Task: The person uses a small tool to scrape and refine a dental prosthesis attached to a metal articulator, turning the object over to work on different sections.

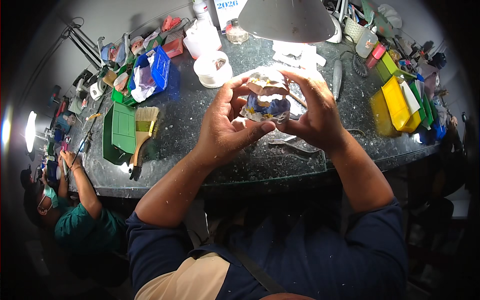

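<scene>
Between my two hands, above the bench, I hold a pair of plaster dental casts (266, 88), one over the other with a gap between them. The lower cast (265, 110) carries a blue layer along its ridge, and small yellow patches show on both. My left hand (225, 120) is closed round the left side, its thumb along the lower cast's front edge. My right hand (314, 107) grips the right side, fingertips at the upper cast and thumb at the lower. Below the right hand, metal pliers (295, 145) lie on the bench.
A lamp shade (286, 20) hangs over the dark bench (185, 150). At left stand a green bin (120, 132), a brush (145, 125) and a blue bin (159, 70). A white round container (212, 70) is behind; a grey handpiece (337, 77) and yellow bin (400, 102) lie right. A co-worker (85, 220) sits far left.
</scene>
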